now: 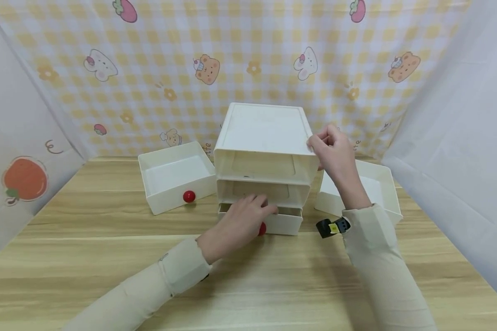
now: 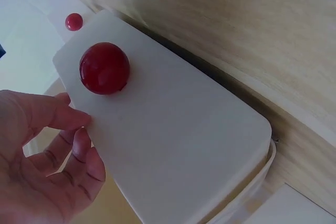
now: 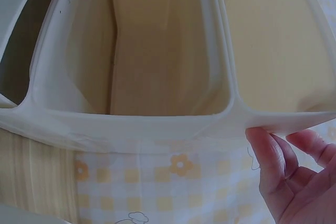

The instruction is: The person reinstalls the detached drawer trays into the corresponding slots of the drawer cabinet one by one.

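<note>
A white three-tier cabinet (image 1: 266, 128) stands on the table, its upper two slots without drawers. The bottom drawer (image 1: 283, 225) sits in the lowest slot, pulled slightly forward, with a round red knob (image 2: 105, 69) on its front. My left hand (image 1: 242, 220) pinches the drawer's top edge; in the left wrist view the thumb lies against the front and the fingers curl behind. My right hand (image 1: 333, 149) grips the cabinet's upper right front edge. In the right wrist view, thumb and fingers hold the side wall beside the open slots.
One loose white drawer (image 1: 178, 170) with a red knob (image 1: 189, 196) lies left of the cabinet. Another loose drawer (image 1: 391, 193) lies on the right, partly behind my right arm. A checked curtain (image 1: 252, 46) hangs behind the wooden table (image 1: 107, 257).
</note>
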{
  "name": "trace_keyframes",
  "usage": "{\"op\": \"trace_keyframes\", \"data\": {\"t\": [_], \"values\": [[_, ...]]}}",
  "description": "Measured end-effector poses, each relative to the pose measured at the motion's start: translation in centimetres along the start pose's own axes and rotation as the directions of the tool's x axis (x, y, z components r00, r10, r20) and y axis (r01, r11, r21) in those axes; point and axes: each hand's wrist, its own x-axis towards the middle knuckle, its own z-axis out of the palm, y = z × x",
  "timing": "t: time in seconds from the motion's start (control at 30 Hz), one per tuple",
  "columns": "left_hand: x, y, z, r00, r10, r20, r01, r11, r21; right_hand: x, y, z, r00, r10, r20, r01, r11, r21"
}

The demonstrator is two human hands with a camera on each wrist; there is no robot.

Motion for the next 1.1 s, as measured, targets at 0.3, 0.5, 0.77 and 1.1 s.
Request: {"op": "trace_keyframes", "data": {"t": [0.3,0.5,0.77,1.1], "values": [[0.4,-0.4,0.5,1.0,-0.013,-0.007,0.014,0.999,0.04,0.0,-0.1,0.1,1.0,0.002,-0.006,-0.002,1.0,0.016],[0.4,-0.4,0.8,0.999,0.02,-0.041,-0.015,0.994,0.111,0.1,-0.1,0.0,1.0,0.011,-0.006,-0.011,1.0,0.013],[-0.4,0.0,0.6,0.997,0.037,-0.07,-0.028,0.992,0.127,0.1,0.0,0.0,1.0,0.004,-0.008,-0.004,1.0,0.017],[-0.8,0.4,0.7,0.999,0.01,-0.035,-0.005,0.99,0.138,0.0,0.0,0.0,1.0,0.003,-0.006,-0.003,1.0,-0.002]]}}
